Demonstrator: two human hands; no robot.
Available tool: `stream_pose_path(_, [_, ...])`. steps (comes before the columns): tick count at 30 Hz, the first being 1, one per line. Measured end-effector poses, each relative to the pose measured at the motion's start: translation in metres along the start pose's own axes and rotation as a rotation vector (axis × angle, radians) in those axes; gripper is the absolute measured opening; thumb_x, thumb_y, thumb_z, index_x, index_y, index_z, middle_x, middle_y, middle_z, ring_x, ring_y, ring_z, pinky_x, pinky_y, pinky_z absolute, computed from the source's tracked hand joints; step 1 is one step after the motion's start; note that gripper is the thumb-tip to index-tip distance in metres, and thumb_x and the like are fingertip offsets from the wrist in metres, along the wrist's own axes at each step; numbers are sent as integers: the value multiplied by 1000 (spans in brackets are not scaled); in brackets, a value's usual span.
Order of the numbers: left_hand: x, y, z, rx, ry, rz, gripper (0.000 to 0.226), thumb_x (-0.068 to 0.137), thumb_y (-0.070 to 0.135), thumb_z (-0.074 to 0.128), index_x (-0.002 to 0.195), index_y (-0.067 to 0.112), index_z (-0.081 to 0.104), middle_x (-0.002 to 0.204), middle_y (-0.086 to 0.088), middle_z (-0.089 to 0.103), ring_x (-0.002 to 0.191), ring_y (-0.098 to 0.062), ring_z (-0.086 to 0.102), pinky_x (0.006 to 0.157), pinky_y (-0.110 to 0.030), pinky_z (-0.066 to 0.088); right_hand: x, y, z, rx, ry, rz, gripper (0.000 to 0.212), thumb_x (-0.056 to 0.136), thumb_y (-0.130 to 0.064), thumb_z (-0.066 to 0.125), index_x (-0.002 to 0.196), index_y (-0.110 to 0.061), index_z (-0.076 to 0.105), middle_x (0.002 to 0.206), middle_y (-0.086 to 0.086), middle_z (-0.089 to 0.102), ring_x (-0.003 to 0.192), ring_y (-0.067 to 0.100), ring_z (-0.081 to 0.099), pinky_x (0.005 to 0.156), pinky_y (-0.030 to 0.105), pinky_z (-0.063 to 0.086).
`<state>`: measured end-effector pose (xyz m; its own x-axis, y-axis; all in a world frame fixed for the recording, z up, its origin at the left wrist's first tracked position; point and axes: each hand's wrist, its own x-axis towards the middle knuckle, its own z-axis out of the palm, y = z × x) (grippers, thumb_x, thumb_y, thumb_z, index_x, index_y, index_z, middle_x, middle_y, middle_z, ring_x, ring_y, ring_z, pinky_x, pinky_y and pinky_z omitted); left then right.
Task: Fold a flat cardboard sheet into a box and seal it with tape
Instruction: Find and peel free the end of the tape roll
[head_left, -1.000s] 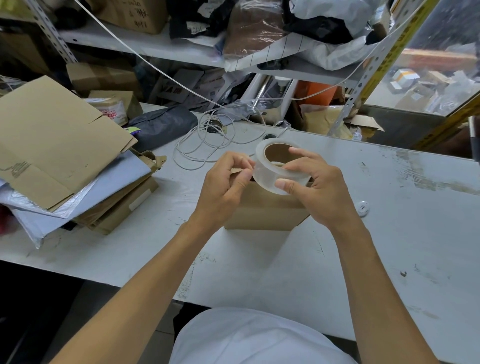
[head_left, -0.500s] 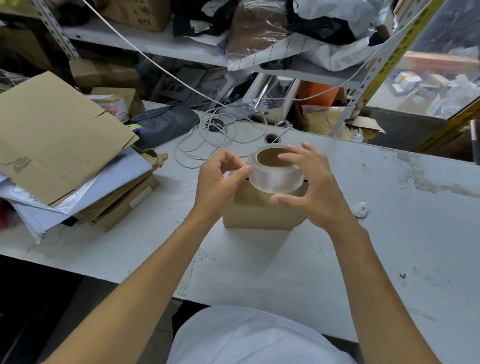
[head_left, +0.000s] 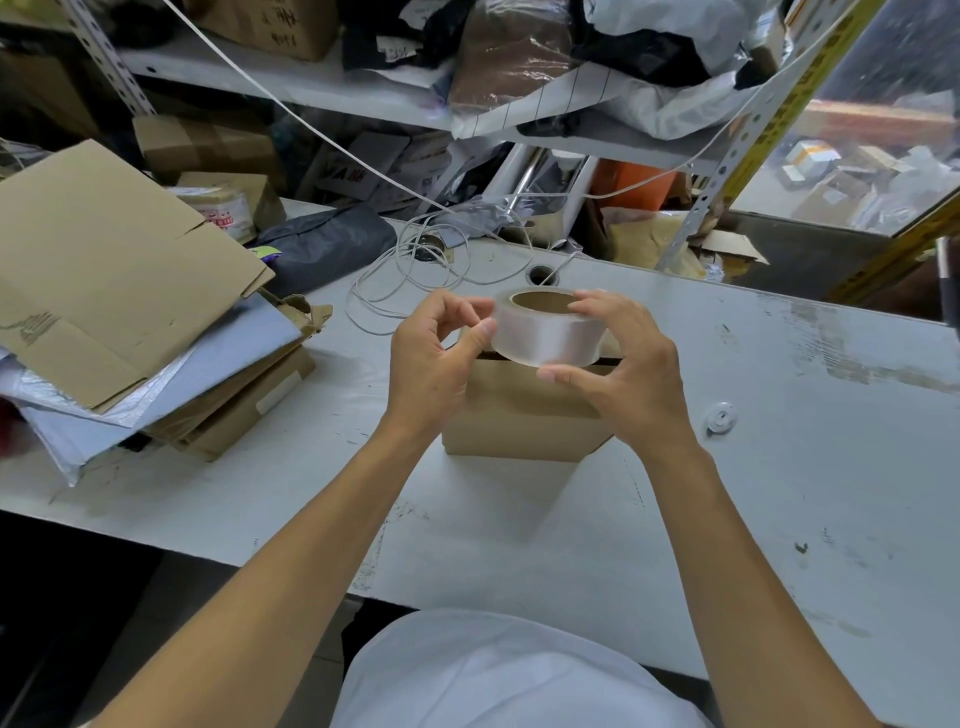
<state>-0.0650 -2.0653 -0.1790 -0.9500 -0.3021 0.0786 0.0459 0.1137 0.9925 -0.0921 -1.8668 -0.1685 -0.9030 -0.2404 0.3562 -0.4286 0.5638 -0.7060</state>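
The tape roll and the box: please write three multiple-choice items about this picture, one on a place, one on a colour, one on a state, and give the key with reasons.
1. Where is the tape roll?
A. flat on the table
B. held above the cardboard box
C. on the shelf

2. What colour is the roll's inner core?
A. brown
B. blue
C. red

3. How does the right hand meet the roll?
A. does not touch it
B. lies flat under it
C. grips it with thumb and fingers

Key: B, the roll is held over the cardboard box; A, the ring inside is cardboard brown; C, the right hand grips it, while the left hand pinches at its edge.
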Motion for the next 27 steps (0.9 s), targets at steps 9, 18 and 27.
stream_pose_path(9, [0, 5, -1, -59, -34, 57, 19, 89, -1, 70, 85, -6, 53, 91, -12, 71, 107, -14, 70, 85, -25, 56, 2, 2, 0, 121, 7, 115, 62, 64, -39, 89, 120, -24, 64, 129, -15, 61, 126, 5, 51, 102, 40, 48])
stream_pose_path(18, [0, 4, -8, -94, -109, 76, 18, 86, -10, 67, 83, -5, 50, 85, -11, 67, 111, -22, 69, 85, -24, 54, 3, 3, 0, 147, -5, 152, 63, 62, -37, 91, 119, -26, 66, 129, -16, 61, 125, 4, 52, 102, 37, 49])
stream_pose_path(27, [5, 10, 1, 90, -82, -7, 28, 78, 18, 83, 99, 17, 64, 72, 1, 63, 85, -2, 65, 80, -25, 54, 5, 1, -1, 69, -45, 104, 59, 64, -38, 90, 116, -25, 66, 128, -12, 61, 119, 1, 51, 89, 4, 39])
